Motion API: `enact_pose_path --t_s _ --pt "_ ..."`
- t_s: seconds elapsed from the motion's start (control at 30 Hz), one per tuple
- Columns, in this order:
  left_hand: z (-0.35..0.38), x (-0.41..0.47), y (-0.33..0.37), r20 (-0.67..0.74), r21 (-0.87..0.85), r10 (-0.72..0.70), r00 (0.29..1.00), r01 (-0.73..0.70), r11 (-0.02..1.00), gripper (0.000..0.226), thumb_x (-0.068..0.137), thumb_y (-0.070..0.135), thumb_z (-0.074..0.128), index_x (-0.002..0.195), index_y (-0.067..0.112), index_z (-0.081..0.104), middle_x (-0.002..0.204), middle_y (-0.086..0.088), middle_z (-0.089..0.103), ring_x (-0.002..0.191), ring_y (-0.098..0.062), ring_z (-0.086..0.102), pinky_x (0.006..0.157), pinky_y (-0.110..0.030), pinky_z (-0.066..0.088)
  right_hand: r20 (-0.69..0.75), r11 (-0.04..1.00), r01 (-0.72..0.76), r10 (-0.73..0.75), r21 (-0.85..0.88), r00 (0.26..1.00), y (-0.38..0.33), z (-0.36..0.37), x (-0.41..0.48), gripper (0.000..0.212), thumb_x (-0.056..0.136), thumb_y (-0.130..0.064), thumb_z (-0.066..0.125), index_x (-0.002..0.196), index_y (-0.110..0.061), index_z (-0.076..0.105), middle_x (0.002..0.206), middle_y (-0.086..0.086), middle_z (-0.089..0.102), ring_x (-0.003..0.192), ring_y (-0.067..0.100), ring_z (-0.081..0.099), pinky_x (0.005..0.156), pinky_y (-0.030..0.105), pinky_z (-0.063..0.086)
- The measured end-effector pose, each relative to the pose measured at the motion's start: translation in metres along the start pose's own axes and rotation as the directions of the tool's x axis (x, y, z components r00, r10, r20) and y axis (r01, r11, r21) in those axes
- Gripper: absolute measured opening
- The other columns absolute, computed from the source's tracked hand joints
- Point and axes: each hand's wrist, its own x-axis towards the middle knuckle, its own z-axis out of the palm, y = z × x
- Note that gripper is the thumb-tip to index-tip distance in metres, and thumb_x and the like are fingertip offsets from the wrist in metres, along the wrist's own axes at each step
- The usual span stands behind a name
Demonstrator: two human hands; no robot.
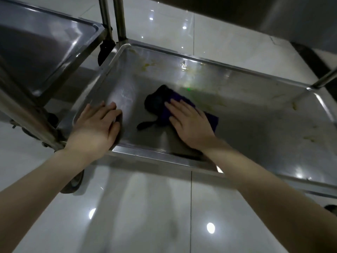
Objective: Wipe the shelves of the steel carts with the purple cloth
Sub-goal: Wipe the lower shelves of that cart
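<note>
On the lowest shelf of the nearer steel cart, entries as you have them:

1. Lower shelf [255, 128]: a shallow steel tray with a raised rim, set beneath an overhanging upper shelf [237, 11]. That overhang is probably why both your arms come in low across the front edge.
2. Purple cloth [212, 119]: it lies bunched on the shelf floor, left of centre. One end sits dark and crumpled beyond your fingertips, and the rest is spread under your palm.
3. Right hand [189, 123]: it is laid flat on the cloth with the fingers [175, 106] straight and slightly spread, gripping nothing. A flat press puts even weight on the cloth, which suits a wiping stroke.
4. Left hand [94, 126]: its palm is over the near left corner of the rim, and its fingers [111, 108] are extended close together onto the shelf floor, holding nothing. This looks like a brace, since the cart stands on a caster [73, 181] and could roll.
5. Yellowish smears [149, 64]: these run along the far rim, with more at the right end, all well apart from the cloth. Those areas look not yet wiped.
6. Second steel cart [45, 52]: it stands to the left, just beside the first.
7. Tiled floor [127, 207]: glossy, and it reflects the ceiling lights.
</note>
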Motion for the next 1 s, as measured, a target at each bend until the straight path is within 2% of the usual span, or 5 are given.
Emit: enact_pose_path --t_s 0.13,0.33,0.47,0.73,1.0 --pt "-0.002 0.005 0.023 0.076 -0.066 -0.029 0.997 0.034 0.997 0.042 0.100 0.031 0.034 0.127 0.008 0.058 0.143 -0.012 0.048 0.141 -0.030 0.030 0.118 -0.040 0.015 0.038 0.950 -0.305 0.304 0.059 0.952 0.025 -0.008 0.063 0.050 0.104 -0.043 0.021 0.153 -0.035 0.015 0.162 -0.012 0.009 0.148 0.013 0.005 0.119 0.046 0.006" --pt "0.013 0.006 0.080 0.016 -0.342 0.050 0.999 -0.042 0.939 0.035 0.094 0.008 0.052 0.129 0.001 0.053 0.141 -0.015 0.048 0.134 -0.029 0.040 0.111 -0.024 0.022 0.038 0.999 0.015 -0.016 0.029 0.999 0.009 -0.001 -0.062 0.049 0.101 -0.050 0.018 0.150 -0.045 0.013 0.158 -0.023 0.011 0.147 0.002 0.004 0.118 0.033 0.005" --pt "0.029 0.011 0.108 0.019 -0.353 0.072 0.997 -0.061 0.934 0.041 0.096 0.016 0.050 0.136 0.005 0.048 0.146 -0.011 0.043 0.140 -0.025 0.033 0.113 -0.024 0.020 0.042 0.999 0.034 -0.036 0.038 0.998 0.025 -0.006 -0.113 0.049 0.100 -0.051 0.016 0.149 -0.047 0.018 0.157 -0.026 0.014 0.145 -0.002 0.006 0.117 0.029 0.005" --pt "0.034 0.010 0.117 0.086 -0.181 0.167 0.982 -0.150 0.972 0.052 0.090 0.035 0.046 0.129 0.003 0.055 0.143 -0.016 0.045 0.139 -0.032 0.033 0.115 -0.039 0.027 0.043 0.908 -0.408 0.406 0.092 0.913 0.096 -0.028 0.024 0.050 0.104 -0.041 0.022 0.153 -0.034 0.016 0.162 -0.011 0.009 0.149 0.014 0.005 0.119 0.047 0.004" --pt "0.036 0.008 0.119 0.089 -0.128 0.159 0.983 -0.147 0.981 0.060 0.088 0.045 0.036 0.125 0.005 0.058 0.139 -0.015 0.051 0.133 -0.034 0.042 0.110 -0.042 0.036 0.033 0.998 0.002 -0.003 0.057 0.999 0.057 -0.012 -0.141 0.050 0.100 -0.053 0.014 0.150 -0.046 0.015 0.158 -0.024 0.014 0.146 0.000 0.006 0.117 0.029 0.003"
